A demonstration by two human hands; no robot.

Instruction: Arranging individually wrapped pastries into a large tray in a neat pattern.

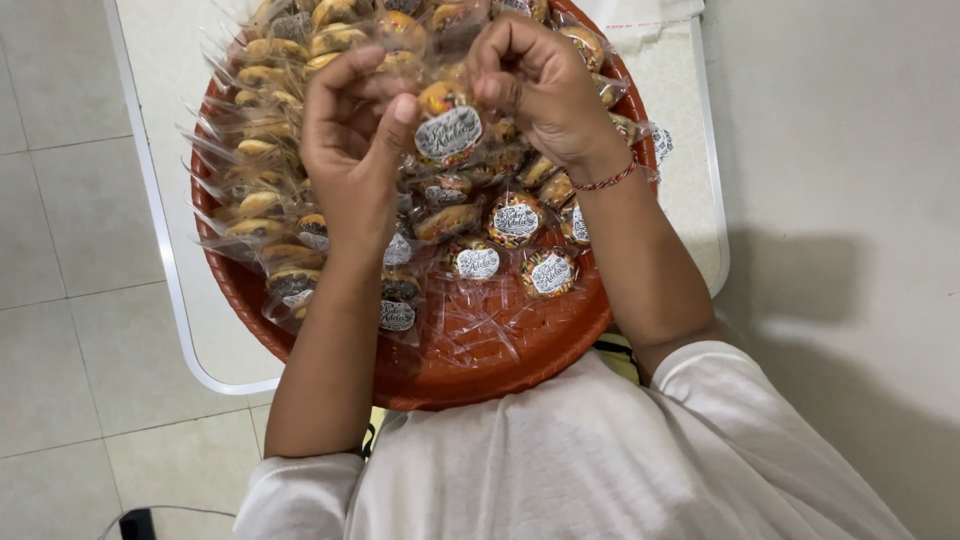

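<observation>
My left hand (pixel 352 135) and my right hand (pixel 535 85) are raised over a round red woven tray (pixel 480 365). Between them they hold one small cookie sealed in a clear plastic bag with a round label sticker (pixel 448 130). The left thumb presses beside the sticker; the right fingers pinch the bag's top edge. A thin red bracelet (pixel 606 181) circles my right wrist. The tray below is filled with several more bagged, stickered cookies (pixel 515 220).
The tray rests on a small white table (pixel 200 340) with a rounded metal edge, over a pale tiled floor (pixel 70 330). A grey wall or surface (pixel 850 200) is on the right. My white shirt (pixel 560 460) fills the bottom.
</observation>
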